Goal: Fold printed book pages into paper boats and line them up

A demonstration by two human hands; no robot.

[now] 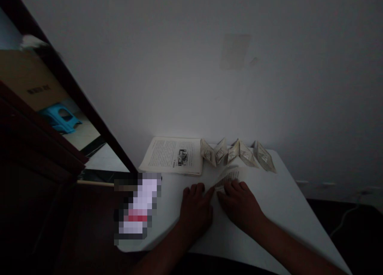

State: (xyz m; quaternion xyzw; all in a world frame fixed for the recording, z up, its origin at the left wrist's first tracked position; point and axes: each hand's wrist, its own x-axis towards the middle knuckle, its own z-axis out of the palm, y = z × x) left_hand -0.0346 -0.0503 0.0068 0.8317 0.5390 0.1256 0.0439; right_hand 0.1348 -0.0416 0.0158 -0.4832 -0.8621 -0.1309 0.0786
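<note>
A printed sheet of paper (228, 176) lies partly lifted and blurred on a white table (278, 199). My left hand (196, 209) rests knuckles up beside it, fingers curled down on the sheet's near edge. My right hand (239, 203) presses on the same sheet from the right, fingertips bent onto it. Behind the hands an open book (173, 155) lies flat. Several folded paper boats (237, 152) made of printed pages stand in a row along the table's far edge.
A plain white wall (209, 67) rises right behind the table. A dark wooden door frame (74, 95) slants at the left, with a blue plastic stool (61, 117) seen beyond it. A pixelated object (137, 207) sits at the table's left edge.
</note>
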